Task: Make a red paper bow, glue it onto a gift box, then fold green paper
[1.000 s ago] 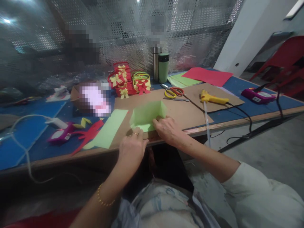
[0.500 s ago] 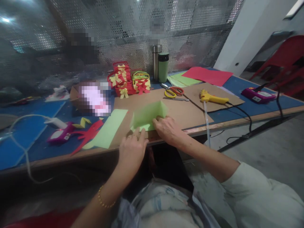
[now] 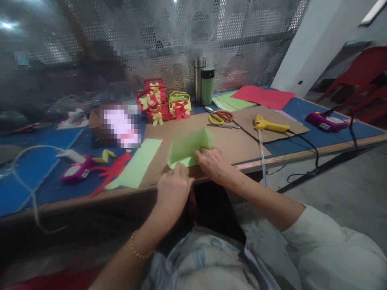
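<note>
A folded piece of light green paper (image 3: 190, 147) stands partly upright on the brown cardboard near the table's front edge. At its right near corner, my right hand (image 3: 213, 161) has its fingers closed on the paper. My left hand (image 3: 174, 183) presses bunched fingertips on the near edge, left of my right hand; the thumb points toward it. Part of the lower fold is hidden behind my fingers. To the left lies a flat light green paper strip (image 3: 145, 161).
Scissors (image 3: 219, 117) and a yellow glue gun (image 3: 267, 123) lie right of centre. Red baskets with yellow bows (image 3: 155, 100) and two bottles (image 3: 207, 86) stand at the back. Red paper (image 3: 263, 96), a purple box (image 3: 326, 121) and a lit, blurred-out object (image 3: 121, 127) also lie around.
My left hand has shifted slightly right along the paper's near edge, and its fingers are drawn closer together. My right hand keeps its hold in the same spot.
</note>
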Motion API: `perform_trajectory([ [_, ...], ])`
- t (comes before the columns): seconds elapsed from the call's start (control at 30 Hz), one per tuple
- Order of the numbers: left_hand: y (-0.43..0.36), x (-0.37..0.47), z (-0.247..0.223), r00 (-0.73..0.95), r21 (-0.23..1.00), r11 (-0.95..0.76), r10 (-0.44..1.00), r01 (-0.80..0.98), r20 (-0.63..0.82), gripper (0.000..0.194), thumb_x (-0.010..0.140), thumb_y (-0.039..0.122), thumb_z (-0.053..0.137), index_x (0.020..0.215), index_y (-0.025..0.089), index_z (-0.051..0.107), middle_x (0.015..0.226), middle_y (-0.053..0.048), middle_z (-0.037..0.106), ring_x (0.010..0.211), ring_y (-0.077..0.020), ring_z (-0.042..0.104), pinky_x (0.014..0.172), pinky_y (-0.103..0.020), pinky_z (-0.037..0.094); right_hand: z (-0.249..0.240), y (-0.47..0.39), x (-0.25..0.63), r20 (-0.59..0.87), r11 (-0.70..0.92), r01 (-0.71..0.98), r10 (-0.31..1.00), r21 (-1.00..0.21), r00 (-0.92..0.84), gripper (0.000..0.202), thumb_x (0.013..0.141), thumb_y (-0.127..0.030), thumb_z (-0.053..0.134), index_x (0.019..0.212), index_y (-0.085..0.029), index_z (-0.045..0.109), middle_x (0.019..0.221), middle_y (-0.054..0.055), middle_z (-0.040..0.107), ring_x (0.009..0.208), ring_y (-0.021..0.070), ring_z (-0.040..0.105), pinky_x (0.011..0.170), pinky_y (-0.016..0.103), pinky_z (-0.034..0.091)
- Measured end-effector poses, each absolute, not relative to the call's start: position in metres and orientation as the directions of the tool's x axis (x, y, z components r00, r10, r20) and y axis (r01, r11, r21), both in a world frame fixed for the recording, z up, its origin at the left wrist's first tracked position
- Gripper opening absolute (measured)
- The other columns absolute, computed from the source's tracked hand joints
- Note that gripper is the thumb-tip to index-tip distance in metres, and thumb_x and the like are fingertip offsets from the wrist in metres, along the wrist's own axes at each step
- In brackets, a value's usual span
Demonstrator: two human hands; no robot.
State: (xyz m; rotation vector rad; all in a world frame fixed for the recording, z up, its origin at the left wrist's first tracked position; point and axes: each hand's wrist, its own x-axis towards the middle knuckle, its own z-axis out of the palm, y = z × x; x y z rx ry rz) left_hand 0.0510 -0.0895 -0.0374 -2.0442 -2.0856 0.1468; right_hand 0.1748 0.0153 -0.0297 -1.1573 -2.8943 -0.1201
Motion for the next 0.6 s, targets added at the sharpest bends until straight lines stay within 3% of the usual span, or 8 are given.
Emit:
perform_trajectory([
  [0.13,-0.088,0.053,-0.038,0.048,-0.216,-0.019,0.990,0.976,0.132,0.040,0.098,0.033,0.062,0.134,0.015,0.064,0.126,-0.019,0.067,0.102,-0.0271,0.071,0.086,-0.036,0.054,-0.031,0.013,0.175,0.077,0.717,0.695,0.691,0.056,-0.719,0.026,0.099,-0.008,0.039,0.111,-0.011,0.061,0.101,0.018,0.071,0.089,0.0253,0.070,0.073,0.032,0.047],
  [0.27,-0.084,0.053,-0.040,0.051,-0.189,-0.026,0.991,0.982,0.125,0.034,0.095,0.037,0.067,0.119,0.013,0.072,0.117,-0.018,0.068,0.096,-0.0266,0.072,0.085,-0.035,0.055,-0.027,0.002,0.179,0.160,0.723,0.681,0.663,0.113,-0.731,0.030,0.099,-0.009,0.038,0.123,-0.010,0.057,0.117,0.019,0.065,0.084,0.0230,0.066,0.067,0.032,0.044],
  [0.33,-0.082,0.054,-0.041,0.043,-0.182,-0.020,0.992,0.983,0.120,0.039,0.093,0.041,0.069,0.120,0.013,0.072,0.119,-0.020,0.067,0.095,-0.0274,0.072,0.083,-0.035,0.055,-0.026,-0.006,0.186,0.232,0.718,0.676,0.638,0.166,-0.734,0.033,0.101,-0.010,0.039,0.129,-0.011,0.056,0.122,0.019,0.063,0.083,0.0224,0.064,0.066,0.033,0.042],
  [0.4,-0.082,0.053,-0.043,0.044,-0.176,-0.022,0.991,0.984,0.125,0.049,0.091,0.044,0.071,0.131,0.015,0.067,0.120,-0.020,0.067,0.095,-0.0284,0.072,0.082,-0.036,0.056,-0.028,-0.015,0.195,0.338,0.712,0.670,0.590,0.210,-0.733,0.029,0.101,-0.011,0.042,0.123,-0.013,0.060,0.118,0.016,0.065,0.081,0.0222,0.061,0.067,0.034,0.040],
  [0.53,-0.083,0.053,-0.046,0.060,-0.156,-0.035,0.985,0.987,0.163,0.065,0.089,0.044,0.073,0.147,0.022,0.055,0.122,-0.018,0.067,0.100,-0.0282,0.070,0.085,-0.035,0.054,-0.046,-0.029,0.220,0.531,0.754,0.622,0.447,0.209,-0.720,0.020,0.099,-0.011,0.049,0.092,-0.016,0.068,0.088,0.009,0.067,0.078,0.0229,0.054,0.068,0.035,0.036],
  [0.6,-0.084,0.053,-0.048,0.056,-0.143,-0.031,0.983,0.989,0.174,0.065,0.088,0.044,0.074,0.147,0.023,0.055,0.122,-0.017,0.067,0.101,-0.0280,0.070,0.086,-0.035,0.054,-0.058,-0.032,0.228,0.560,0.801,0.573,0.398,0.175,-0.727,0.019,0.100,-0.012,0.051,0.093,-0.015,0.069,0.089,0.009,0.068,0.080,0.0228,0.052,0.071,0.035,0.036],
])
